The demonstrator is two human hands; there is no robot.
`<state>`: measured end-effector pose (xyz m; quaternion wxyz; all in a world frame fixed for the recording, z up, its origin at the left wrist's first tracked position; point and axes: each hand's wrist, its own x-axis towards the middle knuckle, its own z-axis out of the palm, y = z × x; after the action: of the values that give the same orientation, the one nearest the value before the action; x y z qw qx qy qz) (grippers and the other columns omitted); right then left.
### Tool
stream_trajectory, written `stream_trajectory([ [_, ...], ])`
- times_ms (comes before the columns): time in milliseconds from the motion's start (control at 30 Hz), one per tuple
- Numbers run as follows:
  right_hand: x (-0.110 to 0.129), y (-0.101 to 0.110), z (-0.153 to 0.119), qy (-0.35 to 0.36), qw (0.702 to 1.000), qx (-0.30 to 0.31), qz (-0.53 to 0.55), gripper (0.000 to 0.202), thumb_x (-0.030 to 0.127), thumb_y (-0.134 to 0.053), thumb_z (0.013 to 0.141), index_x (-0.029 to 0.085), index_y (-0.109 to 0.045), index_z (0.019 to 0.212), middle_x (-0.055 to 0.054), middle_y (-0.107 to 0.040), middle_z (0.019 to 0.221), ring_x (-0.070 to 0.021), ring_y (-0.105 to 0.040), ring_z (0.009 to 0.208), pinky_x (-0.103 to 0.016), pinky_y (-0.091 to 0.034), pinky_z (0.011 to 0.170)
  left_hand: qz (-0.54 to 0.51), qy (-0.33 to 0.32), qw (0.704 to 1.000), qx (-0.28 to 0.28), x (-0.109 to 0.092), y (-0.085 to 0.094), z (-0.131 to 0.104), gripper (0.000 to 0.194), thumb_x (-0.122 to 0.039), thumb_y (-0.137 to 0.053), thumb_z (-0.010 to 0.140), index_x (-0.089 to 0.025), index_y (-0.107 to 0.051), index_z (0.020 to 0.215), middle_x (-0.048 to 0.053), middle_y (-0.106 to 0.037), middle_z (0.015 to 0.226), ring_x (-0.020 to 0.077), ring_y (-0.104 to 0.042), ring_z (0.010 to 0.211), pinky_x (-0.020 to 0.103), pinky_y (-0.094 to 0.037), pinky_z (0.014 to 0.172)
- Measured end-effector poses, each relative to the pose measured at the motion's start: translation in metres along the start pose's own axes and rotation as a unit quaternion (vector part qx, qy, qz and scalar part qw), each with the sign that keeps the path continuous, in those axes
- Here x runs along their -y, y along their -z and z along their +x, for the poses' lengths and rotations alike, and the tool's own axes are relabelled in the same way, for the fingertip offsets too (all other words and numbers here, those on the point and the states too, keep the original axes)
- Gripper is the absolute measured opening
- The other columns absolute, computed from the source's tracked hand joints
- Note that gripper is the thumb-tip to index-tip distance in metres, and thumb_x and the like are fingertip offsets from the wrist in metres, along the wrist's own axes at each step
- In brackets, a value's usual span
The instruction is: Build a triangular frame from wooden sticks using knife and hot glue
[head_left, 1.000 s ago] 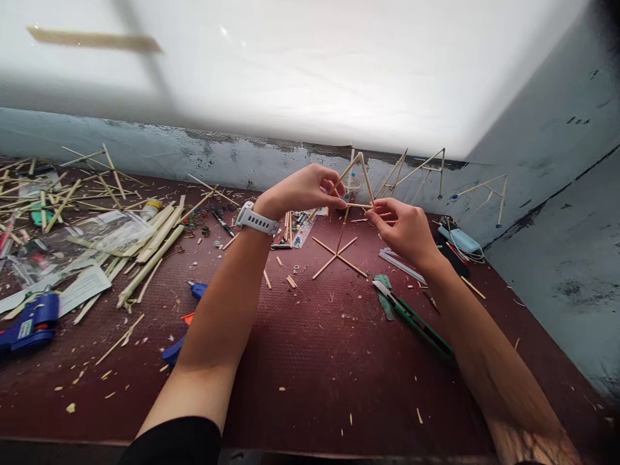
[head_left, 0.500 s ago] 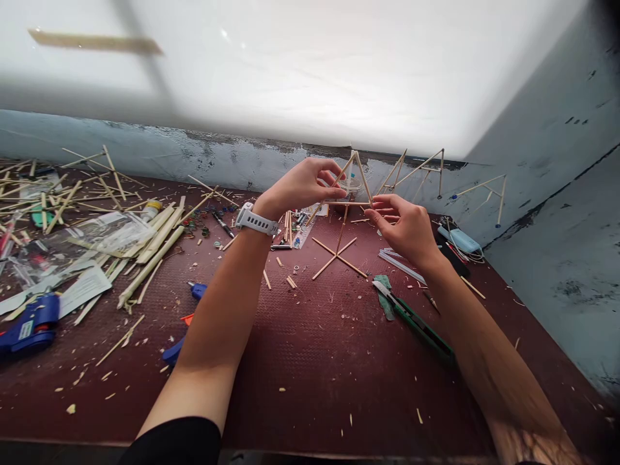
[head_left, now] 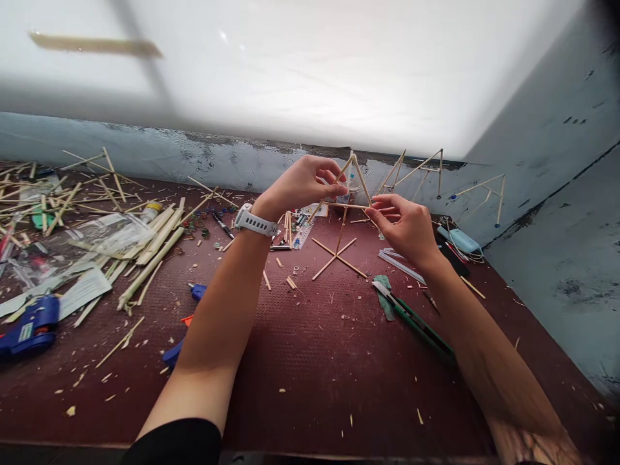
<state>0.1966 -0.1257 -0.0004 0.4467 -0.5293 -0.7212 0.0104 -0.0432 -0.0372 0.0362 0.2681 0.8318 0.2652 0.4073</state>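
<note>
Between my hands is an A-shaped frame of thin bamboo sticks (head_left: 362, 178), its peak pointing up and a crossbar running below. My left hand (head_left: 306, 183), with a white watch at the wrist, pinches the frame's left leg. On the other side, my right hand (head_left: 403, 226) has thumb and fingers closed on the right leg near the crossbar's end. Just beneath stands an upright stick on a cross-shaped stick base (head_left: 336, 256); its top reaches the crossbar, but I cannot tell whether they are joined.
Split bamboo strips (head_left: 159, 239) and plastic bags (head_left: 111, 229) pile up at left. Blue glue guns (head_left: 36, 326) lie there and beside my left forearm. A green utility knife (head_left: 416, 321) rests by my right forearm. More stick frames (head_left: 431, 165) stand along the wall (head_left: 566, 213).
Both hands keep their grip on the stick frame. The frame's peak sits very slightly lower; otherwise hardly anything has moved.
</note>
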Motion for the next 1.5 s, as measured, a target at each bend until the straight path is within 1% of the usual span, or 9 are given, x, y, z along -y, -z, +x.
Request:
stream_trajectory([
  [167,-0.001,0.0,0.0,0.008,1.0,0.001,-0.001,0.027,0.043,-0.075,0.091,0.021,-0.077,0.107,-0.007,-0.083,0.096,-0.0268,-0.081,0.086,-0.046,-0.067,0.085,0.013,0.011,1.0,-0.015,-0.004,0.0,-0.001,0.03,-0.039,-0.081,0.082,-0.015,-0.076,0.099,0.005,-0.073,0.079,0.0169,-0.072,0.071,0.03,-0.054,0.06],
  [233,-0.001,0.0,-0.001,0.009,1.0,0.004,-0.001,0.027,0.043,-0.075,0.091,0.022,-0.077,0.107,-0.007,-0.083,0.096,-0.027,-0.081,0.088,-0.046,-0.067,0.085,0.01,0.005,1.0,-0.027,-0.006,-0.001,-0.001,0.029,-0.039,-0.078,0.086,-0.015,-0.075,0.101,0.005,-0.072,0.08,0.0175,-0.073,0.074,0.031,-0.056,0.065],
  [367,0.0,0.001,-0.001,0.012,1.0,0.007,-0.001,0.028,0.044,-0.074,0.092,0.022,-0.078,0.107,-0.007,-0.084,0.096,-0.0267,-0.081,0.089,-0.044,-0.067,0.085,-0.023,-0.023,0.999,-0.036,-0.007,-0.005,0.001,0.028,-0.041,-0.069,0.094,-0.014,-0.073,0.101,0.006,-0.075,0.087,0.0181,-0.077,0.084,0.034,-0.062,0.08],
  [467,0.003,0.001,-0.001,0.012,1.0,0.01,0.001,0.03,0.047,-0.072,0.093,0.022,-0.078,0.107,-0.007,-0.084,0.096,-0.0266,-0.081,0.088,-0.044,-0.066,0.083,-0.042,-0.032,0.998,-0.047,-0.009,-0.008,0.002,0.028,-0.041,-0.068,0.095,-0.013,-0.073,0.099,0.007,-0.075,0.09,0.0179,-0.077,0.087,0.033,-0.064,0.083],
  [700,0.003,-0.001,-0.001,0.007,1.0,0.007,-0.017,0.029,0.048,-0.068,0.095,0.023,-0.079,0.107,-0.007,-0.084,0.097,-0.0282,-0.082,0.089,-0.043,-0.065,0.08,-0.045,-0.033,0.997,-0.044,-0.012,-0.019,0.006,0.035,-0.047,-0.065,0.097,-0.014,-0.073,0.104,0.009,-0.076,0.101,0.0195,-0.078,0.094,0.033,-0.065,0.085],
  [900,0.0,-0.003,-0.001,0.004,1.0,0.006,-0.026,0.03,0.048,-0.067,0.096,0.023,-0.079,0.109,-0.008,-0.084,0.097,-0.0285,-0.082,0.089,-0.042,-0.063,0.077,-0.062,-0.036,0.996,-0.054,-0.011,-0.027,0.009,0.037,-0.049,-0.065,0.097,-0.014,-0.073,0.105,0.009,-0.077,0.106,0.0203,-0.079,0.093,0.034,-0.065,0.085],
  [1067,0.0,-0.004,-0.002,0.006,1.0,0.01,-0.026,0.028,0.046,-0.066,0.097,0.024,-0.079,0.109,-0.007,-0.084,0.101,-0.0286,-0.082,0.092,-0.042,-0.063,0.078,-0.064,-0.031,0.996,-0.054,-0.01,-0.028,0.009,0.035,-0.047,-0.067,0.095,-0.015,-0.073,0.109,0.008,-0.077,0.107,0.0218,-0.08,0.094,0.034,-0.064,0.082],
  [1267,0.002,-0.003,-0.002,0.003,1.0,0.014,-0.019,0.029,0.046,-0.067,0.096,0.023,-0.078,0.11,-0.008,-0.084,0.099,-0.0289,-0.082,0.093,-0.042,-0.064,0.076,-0.059,-0.015,0.997,-0.054,-0.011,-0.027,0.008,0.038,-0.043,-0.071,0.092,-0.016,-0.071,0.117,0.008,-0.077,0.103,0.0228,-0.08,0.092,0.034,-0.064,0.08],
  [1500,0.001,-0.002,-0.002,0.009,1.0,0.01,-0.019,0.027,0.044,-0.066,0.096,0.024,-0.078,0.111,-0.007,-0.083,0.101,-0.0284,-0.082,0.094,-0.041,-0.064,0.077,-0.039,-0.008,0.997,-0.059,-0.015,-0.025,0.007,0.039,-0.046,-0.071,0.093,-0.016,-0.07,0.118,0.009,-0.077,0.103,0.0227,-0.08,0.093,0.033,-0.064,0.081],
])
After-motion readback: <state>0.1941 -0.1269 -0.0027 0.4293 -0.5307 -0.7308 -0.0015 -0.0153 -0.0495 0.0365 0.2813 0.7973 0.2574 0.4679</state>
